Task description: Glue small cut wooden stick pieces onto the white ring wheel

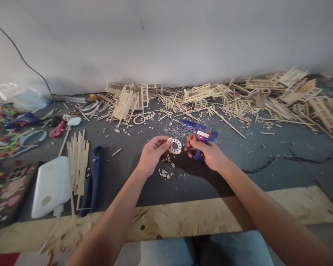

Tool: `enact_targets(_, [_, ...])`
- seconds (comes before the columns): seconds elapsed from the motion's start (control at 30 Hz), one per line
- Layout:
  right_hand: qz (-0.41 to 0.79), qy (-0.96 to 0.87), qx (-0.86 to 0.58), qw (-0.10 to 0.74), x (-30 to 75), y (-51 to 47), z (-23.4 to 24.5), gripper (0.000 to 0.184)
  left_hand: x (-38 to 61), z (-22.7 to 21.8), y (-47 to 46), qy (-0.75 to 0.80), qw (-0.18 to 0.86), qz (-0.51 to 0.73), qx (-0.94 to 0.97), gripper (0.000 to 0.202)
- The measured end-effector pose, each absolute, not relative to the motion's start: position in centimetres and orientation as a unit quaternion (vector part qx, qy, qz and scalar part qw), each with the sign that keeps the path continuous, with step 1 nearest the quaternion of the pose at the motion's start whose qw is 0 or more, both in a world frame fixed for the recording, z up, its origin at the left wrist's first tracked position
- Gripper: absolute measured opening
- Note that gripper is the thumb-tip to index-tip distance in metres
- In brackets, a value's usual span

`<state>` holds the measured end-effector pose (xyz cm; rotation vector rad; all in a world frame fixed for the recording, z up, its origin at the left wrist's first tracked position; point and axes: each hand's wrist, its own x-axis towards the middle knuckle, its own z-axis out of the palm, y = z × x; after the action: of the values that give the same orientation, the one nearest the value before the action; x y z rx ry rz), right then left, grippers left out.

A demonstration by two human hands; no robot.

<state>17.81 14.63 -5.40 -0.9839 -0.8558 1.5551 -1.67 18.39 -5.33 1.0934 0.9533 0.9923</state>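
Observation:
Between the thumb and fingers of my left hand [154, 153] is a pale ring with holes [175, 146], held up above the dark tabletop. My right hand [208, 151] is wrapped round the handle of a blue glue gun [192, 127] with an orange trigger and a small red light. Its nozzle points to the left, beyond the ring and apart from it. Below the ring lie several short cut wooden bits [165, 173]. A thin wooden ring [139, 119] rests on the table farther back.
Stick-built pieces [208, 92] and loose sticks line the wall. At left are blue cutters [93, 181], a stick bundle [78, 162], a white power bank [52, 186], a phone [12, 190] and colourful bits. A black cord [277, 158] runs off right.

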Motion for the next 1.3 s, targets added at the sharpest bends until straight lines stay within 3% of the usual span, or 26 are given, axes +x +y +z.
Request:
enact_targets(0.37, [0.628,-0.392,-0.449,0.500,19.0,14.7,-5.7,0.019,-2.2,-5.0,18.8,0.419,0.661,0.472,0.406,0.035])
enact_targets(1.3, [0.608,-0.416,-0.521,0.432,18.9,14.5,-6.5,0.027,-2.2,-5.1,18.8,0.408,0.669,0.472,0.403,0.028])
